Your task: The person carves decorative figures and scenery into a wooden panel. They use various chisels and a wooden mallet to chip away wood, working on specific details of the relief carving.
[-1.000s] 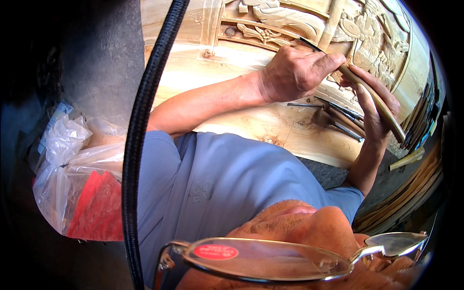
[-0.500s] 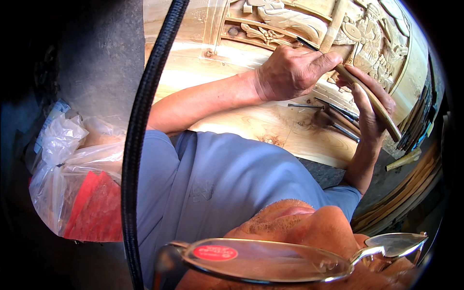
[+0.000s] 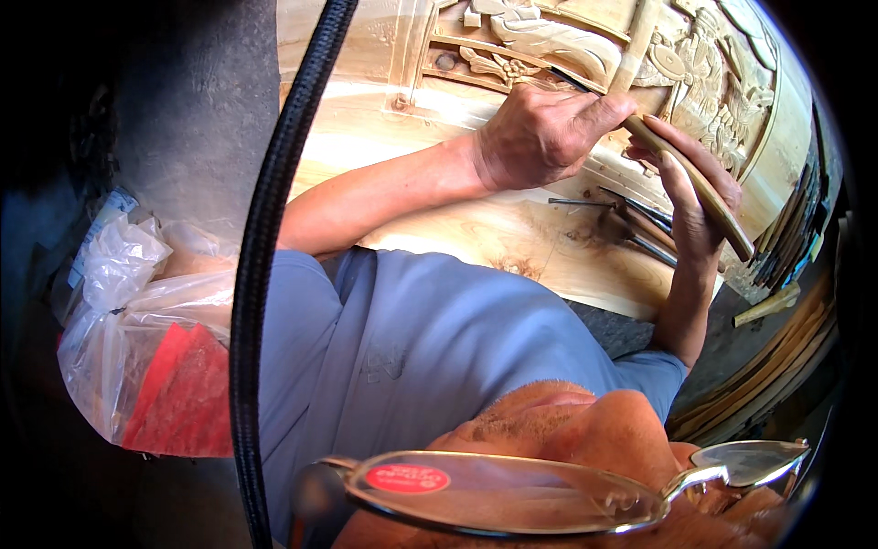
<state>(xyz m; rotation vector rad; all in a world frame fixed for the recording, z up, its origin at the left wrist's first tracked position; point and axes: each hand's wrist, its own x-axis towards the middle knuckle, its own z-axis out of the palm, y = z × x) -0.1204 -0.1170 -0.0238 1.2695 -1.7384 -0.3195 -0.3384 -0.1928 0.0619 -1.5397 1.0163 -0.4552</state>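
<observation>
A carving chisel with a long wooden handle (image 3: 709,197) and a thin dark blade (image 3: 574,80) slants across the carved wooden panel (image 3: 558,38). My left hand (image 3: 544,135) is closed round its front part, just behind the blade. Further back, my right hand (image 3: 690,178) holds the handle, with its thumb on the near side and fingers on the far side. The blade's tip lies over a flower relief (image 3: 498,66); whether it touches the wood I cannot tell. Figures and framed borders stand out in relief across the panel.
Several carving tools (image 3: 645,229) lie on the pale wooden board (image 3: 476,233) below my hands. More tools (image 3: 791,224) are bundled at the right edge, near a short wooden piece (image 3: 766,305) and curved strips (image 3: 764,361). A knotted clear plastic bag (image 3: 123,274) stands at the left.
Both hands have shifted slightly left with the chisel, and its blade tip sits a little further left over the flower relief. The grip looks the same.
</observation>
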